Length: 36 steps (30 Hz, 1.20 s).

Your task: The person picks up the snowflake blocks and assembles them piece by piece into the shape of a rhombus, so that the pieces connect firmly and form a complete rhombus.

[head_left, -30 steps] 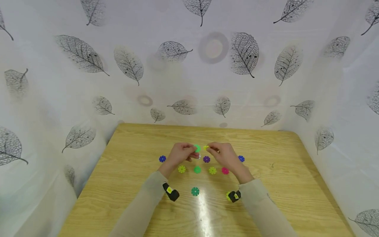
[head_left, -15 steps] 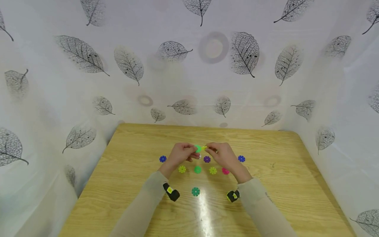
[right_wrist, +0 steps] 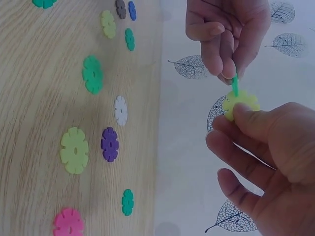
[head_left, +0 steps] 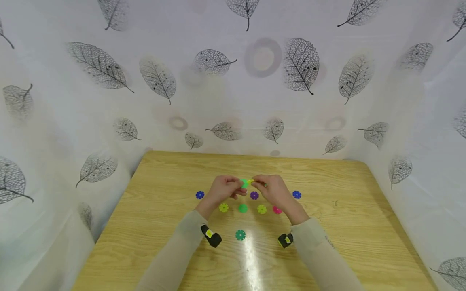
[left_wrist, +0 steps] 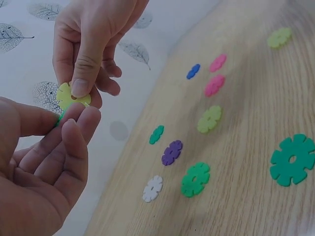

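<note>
In the head view my left hand [head_left: 223, 190] and right hand [head_left: 273, 189] meet above the far half of the table. The left thumb and fingers pinch a bright green notched plastic disc [head_left: 244, 183], seen edge-on in the right wrist view. Between right thumb and forefinger is a yellow notched disc [right_wrist: 248, 100], its centre partly under the thumb. The two discs meet at their rims, set crosswise, with the green edge overlapping the yellow rim in the right wrist view. The left fingers cover most of the green disc [left_wrist: 60, 118] in the left wrist view.
Several similar discs lie spread on the wooden table [head_left: 174, 254]: purple [head_left: 254, 195], blue [head_left: 200, 195], yellow-green [head_left: 223, 207], dark green [head_left: 240, 235], pink [left_wrist: 215, 85] and white [left_wrist: 153, 189]. A leaf-printed curtain [head_left: 233, 97] stands behind the table and along both sides.
My right hand has shifted slightly left, bringing the yellow disc from a small gap up against the green one. The left hand has stayed nearly still.
</note>
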Each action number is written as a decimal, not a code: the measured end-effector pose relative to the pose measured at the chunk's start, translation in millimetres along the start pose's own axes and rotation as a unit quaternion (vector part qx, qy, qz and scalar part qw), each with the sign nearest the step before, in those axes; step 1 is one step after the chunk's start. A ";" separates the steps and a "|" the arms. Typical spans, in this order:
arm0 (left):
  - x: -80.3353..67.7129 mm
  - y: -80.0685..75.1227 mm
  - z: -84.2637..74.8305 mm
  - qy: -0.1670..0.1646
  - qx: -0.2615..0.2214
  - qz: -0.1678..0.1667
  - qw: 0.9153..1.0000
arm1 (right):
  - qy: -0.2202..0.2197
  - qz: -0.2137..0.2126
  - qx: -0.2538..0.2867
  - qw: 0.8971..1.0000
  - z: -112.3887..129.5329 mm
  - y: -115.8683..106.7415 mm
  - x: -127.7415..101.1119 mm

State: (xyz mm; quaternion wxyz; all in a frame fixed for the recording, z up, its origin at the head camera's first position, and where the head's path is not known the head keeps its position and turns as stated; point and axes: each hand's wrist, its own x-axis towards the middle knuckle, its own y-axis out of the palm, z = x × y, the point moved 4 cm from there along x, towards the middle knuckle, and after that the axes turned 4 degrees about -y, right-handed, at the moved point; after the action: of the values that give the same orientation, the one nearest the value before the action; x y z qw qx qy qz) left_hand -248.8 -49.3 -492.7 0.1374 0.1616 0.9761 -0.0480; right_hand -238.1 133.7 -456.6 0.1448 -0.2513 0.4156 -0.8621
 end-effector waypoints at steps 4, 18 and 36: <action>2.3 0.3 3.5 -0.002 -0.013 0.007 1.000 | 0.001 0.000 -0.003 1.000 0.6 2.4 1.2; -1.7 -2.9 2.1 -0.012 -0.040 0.008 0.999 | -0.020 -0.027 0.010 0.999 3.4 9.5 1.8; -0.8 -19.7 11.9 -0.013 -0.063 -0.020 0.998 | 0.102 0.037 0.037 0.993 -27.7 12.8 -13.9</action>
State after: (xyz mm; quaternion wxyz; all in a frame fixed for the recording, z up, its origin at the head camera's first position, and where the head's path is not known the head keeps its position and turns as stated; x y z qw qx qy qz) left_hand -251.5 -69.8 -502.9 0.1594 0.1319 0.9783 0.0091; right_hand -241.3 150.0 -485.7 0.1429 -0.1408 0.4046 -0.8922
